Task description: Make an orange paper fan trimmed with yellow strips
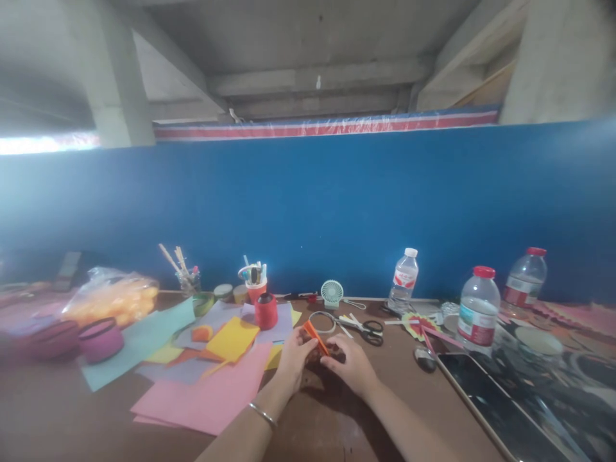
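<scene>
Just above the brown table, my left hand (296,354) pinches a narrow orange strip of folded paper (316,338) between thumb and fingers. My right hand (352,364) is at the strip's lower right end, its fingers curled and thumb near the paper; whether it grips the strip too is hard to make out. Beyond the hands lie black-handled scissors (371,332) and a thin ring (321,322). Sheets of pink paper (206,394), yellow paper (233,339) and light blue paper (139,346) overlap to the left of my left hand.
A red spool (266,311), a pen cup (256,292) and a small fan (332,294) stand towards the blue partition (308,212). Water bottles (403,280) and a tablet-like dark device (500,410) are at the right. A bag of yellow items (115,298) sits far left.
</scene>
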Motion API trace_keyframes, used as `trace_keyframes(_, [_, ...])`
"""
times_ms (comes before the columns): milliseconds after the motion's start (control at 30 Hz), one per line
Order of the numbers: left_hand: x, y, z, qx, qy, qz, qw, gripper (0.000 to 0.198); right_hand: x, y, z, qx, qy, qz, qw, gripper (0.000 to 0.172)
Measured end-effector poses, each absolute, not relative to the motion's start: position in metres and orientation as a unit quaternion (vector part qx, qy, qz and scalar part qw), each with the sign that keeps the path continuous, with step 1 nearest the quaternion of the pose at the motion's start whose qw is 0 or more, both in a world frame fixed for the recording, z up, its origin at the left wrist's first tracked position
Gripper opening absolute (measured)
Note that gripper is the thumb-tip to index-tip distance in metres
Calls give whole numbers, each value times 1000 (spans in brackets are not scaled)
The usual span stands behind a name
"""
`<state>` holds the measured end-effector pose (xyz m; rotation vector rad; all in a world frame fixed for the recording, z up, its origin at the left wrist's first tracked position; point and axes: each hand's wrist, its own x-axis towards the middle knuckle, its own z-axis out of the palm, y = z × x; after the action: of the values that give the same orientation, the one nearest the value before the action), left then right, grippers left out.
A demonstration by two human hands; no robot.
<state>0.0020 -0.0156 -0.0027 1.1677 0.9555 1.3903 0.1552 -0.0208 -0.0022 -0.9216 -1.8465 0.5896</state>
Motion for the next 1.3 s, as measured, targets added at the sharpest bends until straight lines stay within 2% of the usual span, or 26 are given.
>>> trace_keyframes(167, [5,-14,-5,511,393,541,540,27,151,-12,-9,-386,-690,380,480,27])
trace_keyframes(333, [5,-12,-8,524,396,520,546,27,152,-1,-17,-417,-621,450,488,22])
trace_keyframes(767, [-7,2,-24,556,443,492,502,25,161,2,-13,-404,-538,479,563,13])
trace_keyframes(1300, [-7,-4,-13,532,421,549,488,22,173,8,-22,-333,-454,581,588,25])
